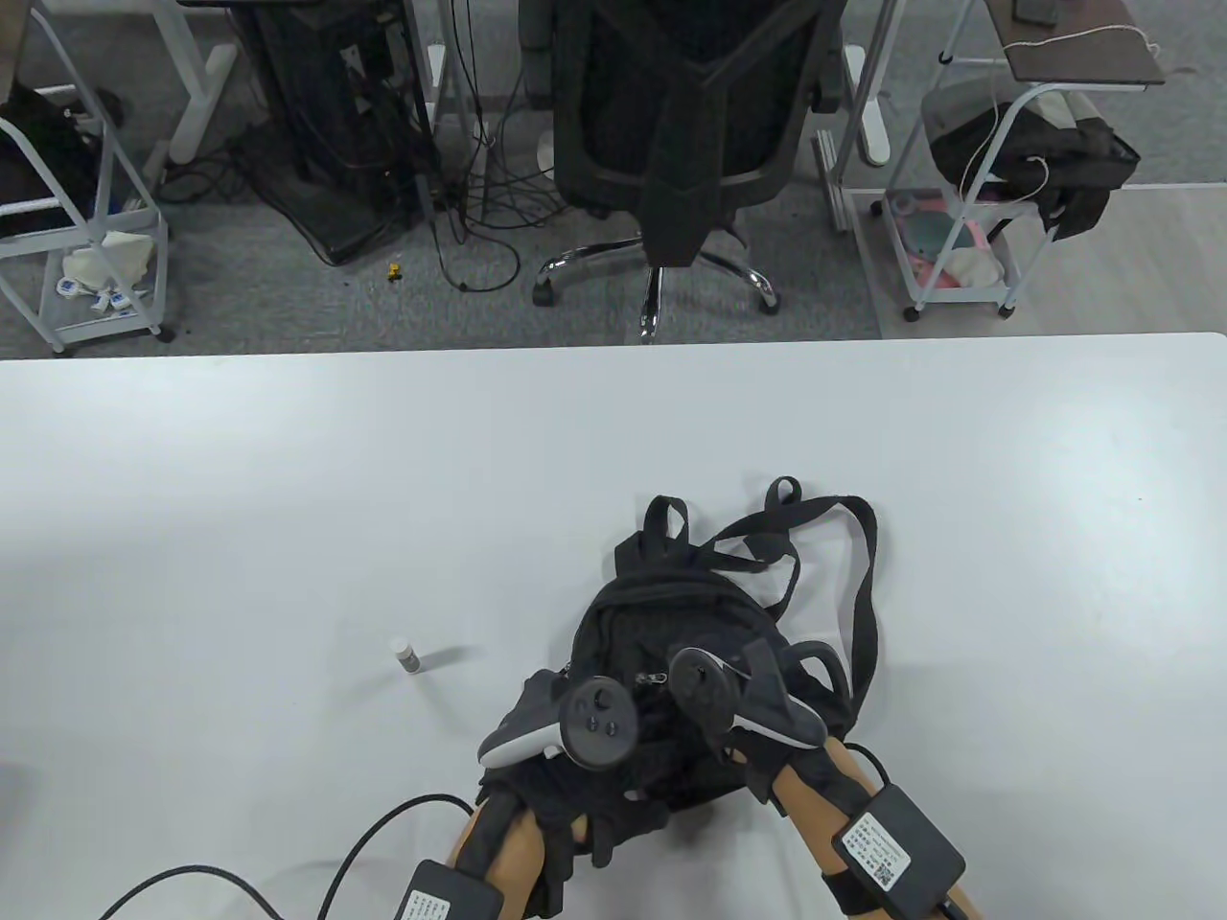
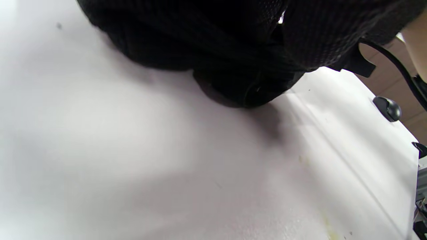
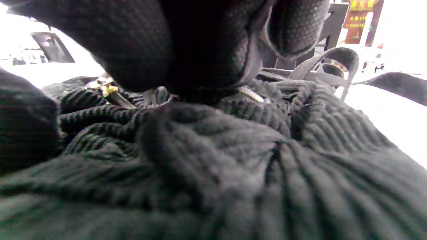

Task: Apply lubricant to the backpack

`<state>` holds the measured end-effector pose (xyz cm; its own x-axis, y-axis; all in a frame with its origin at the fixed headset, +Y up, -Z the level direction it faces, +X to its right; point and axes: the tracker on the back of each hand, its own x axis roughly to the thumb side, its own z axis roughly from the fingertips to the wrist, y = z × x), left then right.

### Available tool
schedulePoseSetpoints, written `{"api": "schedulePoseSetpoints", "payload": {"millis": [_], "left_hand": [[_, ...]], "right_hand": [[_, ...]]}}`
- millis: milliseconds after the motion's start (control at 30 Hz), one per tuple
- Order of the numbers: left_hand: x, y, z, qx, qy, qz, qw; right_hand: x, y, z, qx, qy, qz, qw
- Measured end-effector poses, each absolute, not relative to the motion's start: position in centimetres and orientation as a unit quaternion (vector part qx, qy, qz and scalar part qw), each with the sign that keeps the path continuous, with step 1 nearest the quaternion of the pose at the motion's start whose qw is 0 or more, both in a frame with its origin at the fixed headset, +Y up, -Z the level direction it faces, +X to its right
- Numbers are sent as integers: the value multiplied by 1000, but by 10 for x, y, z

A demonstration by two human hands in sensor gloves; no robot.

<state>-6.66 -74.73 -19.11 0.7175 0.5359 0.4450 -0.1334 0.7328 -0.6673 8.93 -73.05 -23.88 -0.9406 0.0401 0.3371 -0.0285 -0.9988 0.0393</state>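
A small black corduroy backpack lies flat at the table's near middle, straps pointing away from me. Both hands are on its near end. My left hand grips the near-left edge; in the left wrist view the glove bunches dark fabric against the table. My right hand is on the near-right part, beside a zipper pull. In the right wrist view its gloved fingers press into the ribbed fabric between two zipper pulls. A small white lubricant bottle stands upright to the left, apart from both hands.
The white table reaches far to both sides. Cables run from my left wrist along the near edge. Beyond the far edge stand an office chair and wire carts.
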Motion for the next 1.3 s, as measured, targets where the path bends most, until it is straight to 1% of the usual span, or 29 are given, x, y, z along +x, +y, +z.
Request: {"api": "schedulePoseSetpoints", "payload": {"millis": [67,133,233,400,633,767,1133,1300], "left_hand": [[-67,-745,-191,-306,-319,209,872],[-67,-746,-193,-295,-309,197,883],[-64,-755,-197,-305,-303,172,886],[-63,-760,-199,-295,-301,183,888],[-64,-760,-200,-302,-295,194,885],[-63,-760,-199,-305,-290,192,886],[-66,-762,-201,-311,-289,207,882],[-67,-762,-203,-317,-288,215,878]], "right_hand": [[90,-728,-240,174,16,984,42],[90,-727,-240,178,14,983,50],[88,-729,-240,182,16,982,50],[90,-736,-241,175,24,984,33],[98,-737,-245,155,28,987,33],[108,-738,-247,143,37,988,46],[138,-729,-249,109,56,991,62],[153,-729,-253,89,81,990,72]]}}
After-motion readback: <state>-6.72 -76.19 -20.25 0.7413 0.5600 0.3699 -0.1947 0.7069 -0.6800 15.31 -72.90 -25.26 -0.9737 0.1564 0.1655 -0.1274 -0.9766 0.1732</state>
